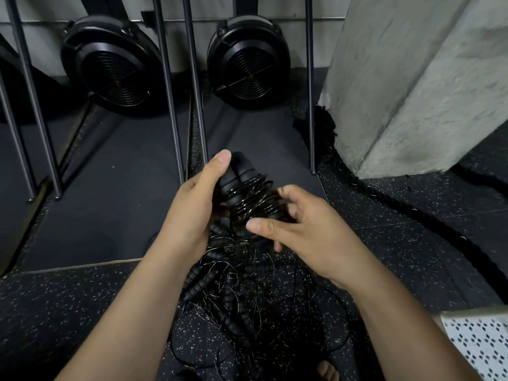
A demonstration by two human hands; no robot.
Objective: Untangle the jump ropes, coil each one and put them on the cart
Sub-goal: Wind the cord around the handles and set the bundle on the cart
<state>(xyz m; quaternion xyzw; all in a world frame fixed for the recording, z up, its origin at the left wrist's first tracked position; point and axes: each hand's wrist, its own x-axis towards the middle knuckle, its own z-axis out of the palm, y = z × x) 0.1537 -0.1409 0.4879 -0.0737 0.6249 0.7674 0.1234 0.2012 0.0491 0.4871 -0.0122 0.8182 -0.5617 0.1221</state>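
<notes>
Left hand (189,213): I am gripping the bundle (247,199) from its left side. My thumb is lying up along the handles, with its tip near their rounded tops, and the other fingers are curling round the far side, hidden from me.
Right hand (302,237): I am holding the same bundle from the right. My fingers (287,193) are curling onto the wound cable and my thumb is pressing its near, lower edge.
Bundle: two black handles (239,174) are standing side by side, tilted a little to the right, with thin shiny cable winding round them in many turns. It is sitting between my two hands, up off the floor.
Tangle (233,284): the other ropes are lying in a loose heap on the floor (82,312), right under my hands and between my forearms. Ribbed black handles are poking out of it at the left, and thin loops are spreading toward my feet. Strands are running up from it to the bundle's lower end.
Floor: dark speckled rubber, with a plain dark mat (115,215) lying just beyond my hands.
Beyond: two round black fans (115,67) are standing against the wall, with slanted metal bars (170,105) in front of them.
Right side: a concrete pillar (412,78) is standing well apart from the bundle, and a thick black rope (412,215) is trailing round its base.
Bottom edge: my bare toe (327,367) is showing near the tangle's rim.
</notes>
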